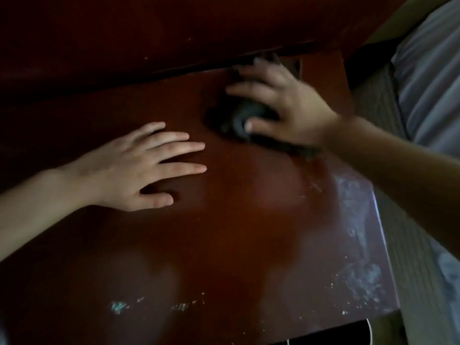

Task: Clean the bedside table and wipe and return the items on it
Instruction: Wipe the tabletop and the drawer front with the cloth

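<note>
Dim view down onto red-brown bench point(224, 232). Dark cloth point(231, 118) bunched at far right of top, close to gap under far panel point(124, 33). Right hand point(281, 103) on top of cloth, fingers curled over it, thumb pinched into its near side; some blur there. Left hand point(139, 168) flat on bare wood just left of cloth, fingers straight and spread, holding nothing. Pale dusty smears point(366, 275) along right edge toward near corner. Scattered specks point(119, 307) by near edge. Bed point(428, 70) just beside bench on right.

Risks, as judged:
- Dust at right edge likely onto bed if swept rightward.
- Grit likely into far gap if pushed away from body.
- Bunched cloth apt to smear rather than lift.
- Flat left palm likely to print on wiped wood.

Counts: hands, two. Cloth, one. Bench, one. Bed, one. Items to wipe and return, none in view.
</note>
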